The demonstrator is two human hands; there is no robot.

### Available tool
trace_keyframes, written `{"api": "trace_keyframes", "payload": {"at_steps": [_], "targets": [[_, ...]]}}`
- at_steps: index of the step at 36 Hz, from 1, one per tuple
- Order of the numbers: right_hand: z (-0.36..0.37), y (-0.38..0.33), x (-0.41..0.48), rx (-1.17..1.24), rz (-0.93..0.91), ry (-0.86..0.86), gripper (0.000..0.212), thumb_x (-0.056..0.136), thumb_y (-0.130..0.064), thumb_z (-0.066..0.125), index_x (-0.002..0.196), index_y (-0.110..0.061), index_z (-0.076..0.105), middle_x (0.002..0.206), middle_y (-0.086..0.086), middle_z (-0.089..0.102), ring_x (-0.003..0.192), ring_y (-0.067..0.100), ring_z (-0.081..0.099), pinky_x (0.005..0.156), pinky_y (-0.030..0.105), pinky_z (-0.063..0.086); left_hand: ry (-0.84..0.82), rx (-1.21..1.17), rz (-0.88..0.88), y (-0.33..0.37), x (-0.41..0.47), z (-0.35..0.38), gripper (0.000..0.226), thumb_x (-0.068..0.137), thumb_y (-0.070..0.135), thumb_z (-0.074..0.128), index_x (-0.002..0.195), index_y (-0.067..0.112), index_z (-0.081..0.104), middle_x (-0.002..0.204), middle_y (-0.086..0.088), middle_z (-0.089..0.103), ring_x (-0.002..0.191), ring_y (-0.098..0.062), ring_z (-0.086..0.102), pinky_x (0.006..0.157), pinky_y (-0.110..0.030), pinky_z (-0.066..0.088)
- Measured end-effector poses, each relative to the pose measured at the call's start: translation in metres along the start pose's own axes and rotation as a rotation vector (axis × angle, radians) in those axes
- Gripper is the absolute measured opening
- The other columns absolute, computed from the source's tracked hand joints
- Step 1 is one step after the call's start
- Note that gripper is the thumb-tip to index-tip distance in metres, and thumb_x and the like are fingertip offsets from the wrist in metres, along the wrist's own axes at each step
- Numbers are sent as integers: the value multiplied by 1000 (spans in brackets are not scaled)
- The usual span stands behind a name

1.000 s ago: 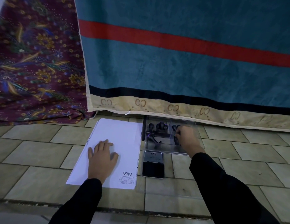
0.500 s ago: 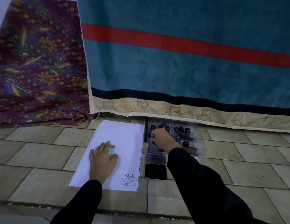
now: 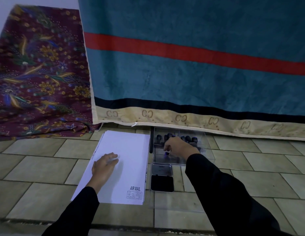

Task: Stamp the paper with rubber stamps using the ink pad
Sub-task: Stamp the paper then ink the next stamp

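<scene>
The rubber stamp (image 3: 166,153) sits in the clear box (image 3: 202,138) at the far side of the floor (image 3: 46,167). Your right hand (image 3: 178,147) is over it and its fingers (image 3: 167,147) pinch it; how the stamp tilts I cannot tell. The open ink pad (image 3: 162,183) lies just nearer to you, with the paper (image 3: 131,150) on its left. Your left hand (image 3: 104,165) rests flat there, fingers straight.

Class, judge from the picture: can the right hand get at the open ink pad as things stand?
Probably yes. The ink pad lies open, lid folded back, just on the near side of the clear box where the right hand pinches a stamp. Nothing covers it or stands between.
</scene>
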State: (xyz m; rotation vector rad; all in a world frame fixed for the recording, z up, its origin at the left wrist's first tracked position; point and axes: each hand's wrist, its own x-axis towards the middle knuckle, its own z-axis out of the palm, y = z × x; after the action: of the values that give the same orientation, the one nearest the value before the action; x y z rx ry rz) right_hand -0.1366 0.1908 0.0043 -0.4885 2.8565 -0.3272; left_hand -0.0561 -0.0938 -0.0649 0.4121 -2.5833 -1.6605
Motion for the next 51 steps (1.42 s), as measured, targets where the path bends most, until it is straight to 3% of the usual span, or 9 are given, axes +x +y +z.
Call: {"api": "trace_keyframes", "payload": {"at_steps": [7, 10, 13, 17, 21, 26, 32, 44, 51], "targets": [[0, -3, 10, 4, 15, -80, 26, 85, 0, 50, 95, -12, 72, 112, 8, 68, 100, 26, 63, 92, 37, 52, -32, -29, -12, -4, 2, -2, 19, 93, 24, 59, 111, 26, 67, 142, 7, 50, 143, -12, 25, 119, -44, 17], [-1, -3, 9, 14, -18, -16, 27, 82, -1, 60, 105, -11, 68, 117, 9, 64, 108, 24, 59, 94, 33, 48, -11, 13, 5, -3, 1, -2, 19, 92, 24, 60, 110, 26, 67, 140, 6, 53, 137, -15, 37, 117, -44, 23], [-8, -4, -1, 82, -27, 128, 37, 79, -7, 67, 115, -17, 63, 117, 9, 61, 108, 24, 55, 92, 31, 43, 37, 300, 99, 0, 0, 1, 23, 92, 27, 58, 114, 24, 64, 137, 5, 56, 126, -17, 49, 112, -46, 28], [-17, -8, -22, 202, -24, 349, 29, 78, -11, 70, 106, -19, 65, 101, 4, 56, 90, 17, 54, 77, 20, 39, 44, 632, 276, 7, -8, 14, 29, 94, 34, 51, 122, 27, 55, 144, 6, 45, 137, -18, 34, 115, -45, 17], [-13, -21, -56, 268, -2, 423, 32, 76, -15, 73, 107, -19, 63, 98, 0, 63, 79, 8, 55, 75, 15, 45, -136, 563, 552, 11, -19, 31, 37, 93, 47, 49, 127, 32, 51, 148, 13, 40, 140, -7, 27, 116, -35, 21], [11, -37, -96, 398, -11, 411, 33, 77, -16, 73, 109, -16, 64, 94, -3, 62, 70, 0, 59, 64, -3, 45, -353, 552, 699, 10, -39, 58, 76, 75, 83, 42, 136, 38, 40, 146, 23, 36, 134, 9, 23, 110, -20, 19], [31, -48, -117, 381, -45, 380, 37, 80, -16, 71, 116, -18, 62, 109, 4, 62, 91, 15, 64, 87, 25, 53, -309, 566, 731, 7, -46, 72, 81, 65, 85, 51, 131, 38, 45, 141, 22, 41, 129, 1, 34, 104, -17, 19], [49, -53, -123, 298, -88, 327, 37, 84, -17, 65, 120, -19, 60, 110, 5, 64, 92, 18, 62, 86, 31, 53, -311, 523, 667, 6, -45, 74, 82, 62, 85, 54, 129, 38, 48, 140, 24, 43, 128, 4, 35, 104, -15, 18], [51, -53, -128, 284, -80, 367, 29, 82, -19, 67, 110, -17, 62, 109, 3, 63, 91, 14, 59, 81, 21, 49, -303, 500, 665, 4, -44, 75, 82, 60, 86, 54, 127, 39, 51, 141, 25, 41, 120, 14, 27, 105, -17, 19]]}}
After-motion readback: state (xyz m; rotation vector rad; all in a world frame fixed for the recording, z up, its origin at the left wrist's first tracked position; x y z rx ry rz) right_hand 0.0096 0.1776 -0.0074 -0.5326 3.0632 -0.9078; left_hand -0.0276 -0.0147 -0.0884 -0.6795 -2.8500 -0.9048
